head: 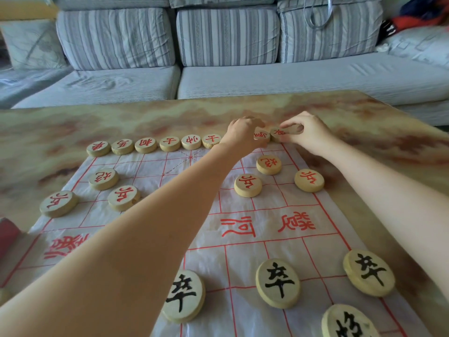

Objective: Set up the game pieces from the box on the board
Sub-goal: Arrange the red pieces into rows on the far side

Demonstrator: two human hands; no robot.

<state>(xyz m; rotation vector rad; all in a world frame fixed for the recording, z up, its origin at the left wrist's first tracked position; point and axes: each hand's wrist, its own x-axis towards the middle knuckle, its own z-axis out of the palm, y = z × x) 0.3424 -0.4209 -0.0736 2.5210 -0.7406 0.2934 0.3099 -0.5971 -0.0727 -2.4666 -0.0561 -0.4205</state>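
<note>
The left hand (245, 132) reaches across to the far edge of the board, its fingers curled down round a round pale wooden disc with a red character (262, 136). Just beside it, the right hand (306, 132) pinches the corner disc (279, 133), wooden and red-marked like the first, between thumb and fingertips at the far right corner. The two discs touch or nearly touch; whether either lies flat I cannot tell. To the left of the hands, a far row of six red-marked discs (170, 143) runs side by side along the same edge. Nearer in, two red cannon discs (269, 164) sit one on each side. A little nearer again are four red soldier discs (248, 185), and the left forearm crosses between them. All of them rest on the thin white sheet board with red grid lines (279, 246), which has large red characters across its middle band. On the near half lie three black-marked soldier discs (277, 283), well apart. A fourth black-marked disc (349, 322) is cut off by the bottom edge. The board lies on a marbled amber and green worktop (121, 122). A dark red object (7, 234) is cut off at the left edge. Beyond the worktop stands a grey striped sofa (218, 76).
</note>
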